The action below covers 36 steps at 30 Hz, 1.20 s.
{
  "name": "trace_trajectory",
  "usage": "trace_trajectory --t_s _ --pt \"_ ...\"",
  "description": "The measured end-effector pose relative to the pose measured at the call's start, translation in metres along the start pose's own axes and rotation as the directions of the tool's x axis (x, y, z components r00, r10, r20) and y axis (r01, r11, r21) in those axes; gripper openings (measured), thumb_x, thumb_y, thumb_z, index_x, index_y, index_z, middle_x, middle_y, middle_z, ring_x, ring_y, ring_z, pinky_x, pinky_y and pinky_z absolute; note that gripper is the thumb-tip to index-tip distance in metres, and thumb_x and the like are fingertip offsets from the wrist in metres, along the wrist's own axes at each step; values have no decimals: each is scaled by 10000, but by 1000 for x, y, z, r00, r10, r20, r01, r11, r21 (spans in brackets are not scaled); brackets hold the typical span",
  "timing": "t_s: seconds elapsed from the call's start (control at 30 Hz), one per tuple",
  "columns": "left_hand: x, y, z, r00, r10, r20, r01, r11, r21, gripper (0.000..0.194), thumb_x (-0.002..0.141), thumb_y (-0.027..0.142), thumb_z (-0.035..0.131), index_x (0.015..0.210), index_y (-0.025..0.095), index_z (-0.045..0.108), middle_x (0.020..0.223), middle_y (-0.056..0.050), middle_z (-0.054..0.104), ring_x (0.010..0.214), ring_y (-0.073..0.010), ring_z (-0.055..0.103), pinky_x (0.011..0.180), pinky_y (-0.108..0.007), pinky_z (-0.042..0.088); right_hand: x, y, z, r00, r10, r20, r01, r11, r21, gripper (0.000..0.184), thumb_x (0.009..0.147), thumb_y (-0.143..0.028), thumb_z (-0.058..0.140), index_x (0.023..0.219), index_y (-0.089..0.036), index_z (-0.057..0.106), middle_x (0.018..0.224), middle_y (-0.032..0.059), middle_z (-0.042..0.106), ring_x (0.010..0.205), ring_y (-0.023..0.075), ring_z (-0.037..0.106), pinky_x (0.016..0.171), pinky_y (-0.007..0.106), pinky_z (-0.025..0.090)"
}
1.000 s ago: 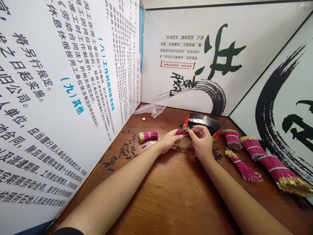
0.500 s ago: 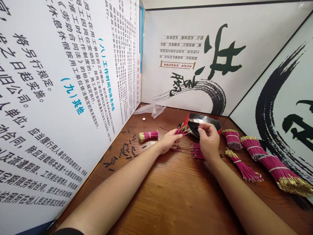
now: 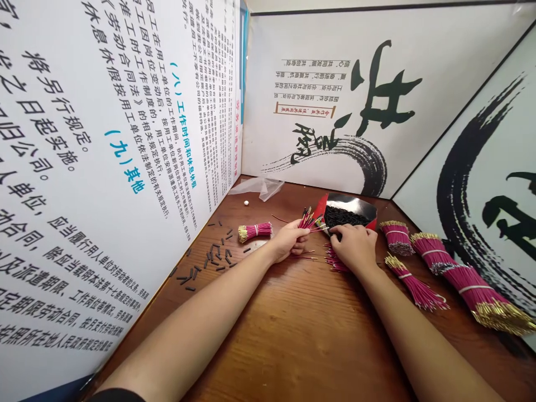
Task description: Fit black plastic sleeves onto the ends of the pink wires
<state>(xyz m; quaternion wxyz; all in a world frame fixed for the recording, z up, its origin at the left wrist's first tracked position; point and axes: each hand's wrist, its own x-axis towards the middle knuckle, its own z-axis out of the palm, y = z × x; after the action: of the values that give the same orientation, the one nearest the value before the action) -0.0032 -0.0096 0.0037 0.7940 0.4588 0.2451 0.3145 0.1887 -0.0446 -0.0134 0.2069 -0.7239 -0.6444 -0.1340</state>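
Note:
My left hand is closed around a bunch of magenta wires, their ends fanned up and to the right. Some tips show metal, and several carry black sleeves. Just right of it, my right hand is at the front edge of a red and black box. Its thumb and fingertips come together near the wire tips; whether something small is between them is hidden. Short black sleeves fill the box. More magenta wires lie on the table, partly under my right hand.
Loose black sleeves are scattered at left, beside a banded wire bundle. Further banded bundles lie at right, with a smaller fanned bundle nearby. A clear plastic bag rests at the back. Printed panels wall in the table.
My right hand has turned palm down and lowered slightly leftward to the box's front edge, uncovering more of the sleeves inside. My left hand stays nearly in place with the wires.

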Motion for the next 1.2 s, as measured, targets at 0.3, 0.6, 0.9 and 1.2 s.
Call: trace_trajectory --t_s 0.3,0.6,0.9,1.2 --pt "1 -2 1 1000 25 4 -25 998 52 193 819 237 598 906 200 430 619 92 312 417 -22 213 404 -154 124 0 2 1 999 -25 -19 26 1000 16 257 844 -227 485 836 -227 742 889 66 738 882 251 518 844 448 249" --pt "0 -1 3 999 32 -7 -31 997 66 204 849 301 613 911 189 454 611 104 233 426 -25 177 400 -147 122 0 1 -2 998 -35 55 36 999 -12 207 839 -271 537 862 -246 741 919 73 727 938 276 515 828 445 263" --pt "0 -1 3 1000 25 -3 -25 998 57 223 846 304 619 894 192 432 618 101 255 428 -22 191 402 -143 124 3 0 -5 992 17 -128 0 991 135 192 865 -277 484 863 -196 659 916 97 701 932 269 546 834 423 333" --pt "0 0 4 999 34 -29 -33 998 50 183 858 283 590 902 199 433 596 109 249 417 -26 179 402 -146 136 3 -19 -7 981 128 -143 30 634 773 300 864 -393 547 1044 -191 676 958 75 709 823 207 629 789 372 488"
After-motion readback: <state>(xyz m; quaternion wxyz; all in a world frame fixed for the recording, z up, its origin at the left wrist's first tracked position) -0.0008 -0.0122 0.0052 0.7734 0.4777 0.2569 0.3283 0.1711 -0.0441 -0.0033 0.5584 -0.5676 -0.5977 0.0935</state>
